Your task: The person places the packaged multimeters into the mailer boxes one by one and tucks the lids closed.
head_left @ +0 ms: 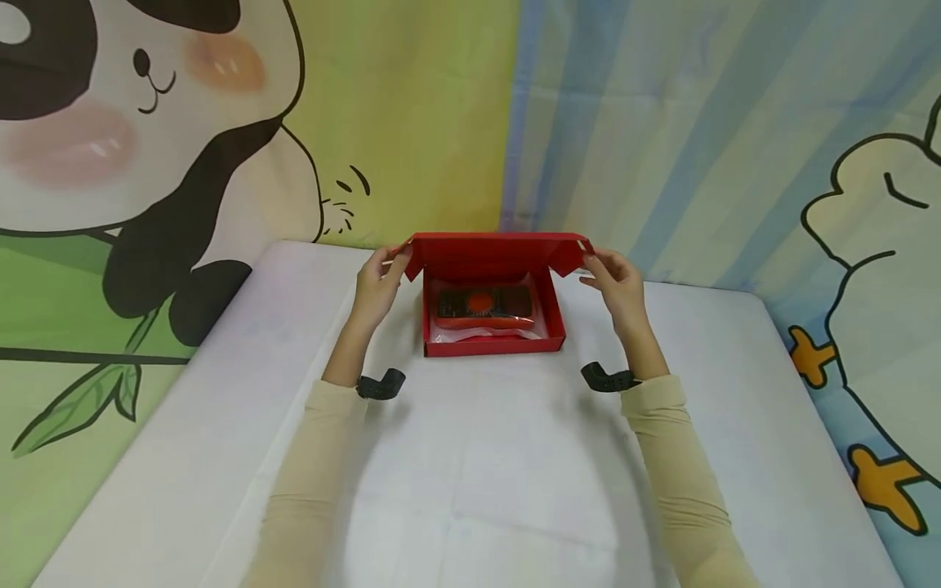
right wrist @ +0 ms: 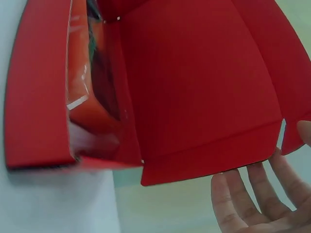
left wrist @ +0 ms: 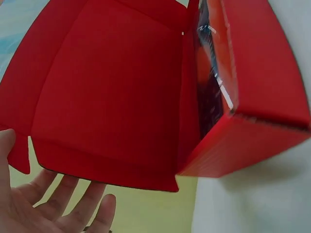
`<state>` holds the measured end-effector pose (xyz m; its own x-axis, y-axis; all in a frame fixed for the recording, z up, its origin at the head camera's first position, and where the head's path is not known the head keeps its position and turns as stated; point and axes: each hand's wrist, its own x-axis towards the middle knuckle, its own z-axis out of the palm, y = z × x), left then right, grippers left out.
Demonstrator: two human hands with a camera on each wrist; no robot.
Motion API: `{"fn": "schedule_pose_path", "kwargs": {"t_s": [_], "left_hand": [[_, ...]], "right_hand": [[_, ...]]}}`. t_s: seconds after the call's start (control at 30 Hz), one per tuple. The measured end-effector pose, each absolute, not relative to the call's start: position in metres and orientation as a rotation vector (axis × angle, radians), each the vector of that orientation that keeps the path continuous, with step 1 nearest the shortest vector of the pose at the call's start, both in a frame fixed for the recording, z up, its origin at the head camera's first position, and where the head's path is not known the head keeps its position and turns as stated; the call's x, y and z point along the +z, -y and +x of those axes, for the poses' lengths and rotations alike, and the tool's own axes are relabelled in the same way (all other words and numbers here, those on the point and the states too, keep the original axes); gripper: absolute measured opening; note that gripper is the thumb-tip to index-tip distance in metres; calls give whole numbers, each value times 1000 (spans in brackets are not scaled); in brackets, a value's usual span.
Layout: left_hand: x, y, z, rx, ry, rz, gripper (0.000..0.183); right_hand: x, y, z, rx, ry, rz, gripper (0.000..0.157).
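Observation:
A red cardboard box [head_left: 494,349] sits on the table with its lid [head_left: 500,245] raised at the back. In it lies an orange and black device in clear plastic, with a round orange dial [head_left: 481,303], which looks like a multimeter. My left hand [head_left: 378,286] pinches the lid's left front corner, its fingers [left wrist: 73,201] behind the lid and the thumb at the small corner flap. At the opposite corner, my right hand [head_left: 617,286] grips the lid the same way, thumb in front and fingers [right wrist: 250,194] behind the side flap [right wrist: 209,160].
A white cloth covers the table [head_left: 478,474] around the box. Behind it hangs a printed curtain with a panda [head_left: 220,147] on the left and a white cartoon bird [head_left: 889,286] on the right. Each wrist wears a black camera mount [head_left: 382,384].

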<state>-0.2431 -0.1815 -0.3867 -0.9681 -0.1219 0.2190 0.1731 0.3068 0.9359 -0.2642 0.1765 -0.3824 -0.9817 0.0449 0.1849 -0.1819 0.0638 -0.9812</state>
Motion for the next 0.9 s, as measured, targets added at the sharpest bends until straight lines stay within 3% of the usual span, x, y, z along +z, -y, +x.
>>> {"fn": "schedule_pose_path", "kwargs": {"t_s": [0.33, 0.63, 0.9], "left_hand": [[-366, 191, -253, -1657, 2404, -46, 55], [-363, 188, -257, -1799, 2358, -87, 60], [-361, 184, -255, -1897, 2328, -100, 61]], "right_hand": [[-356, -179, -283, 2036, 2318, -52, 40], [-352, -175, -287, 2143, 2300, -9, 44], [-352, -171, -283, 2210, 2233, 25, 31]]}}
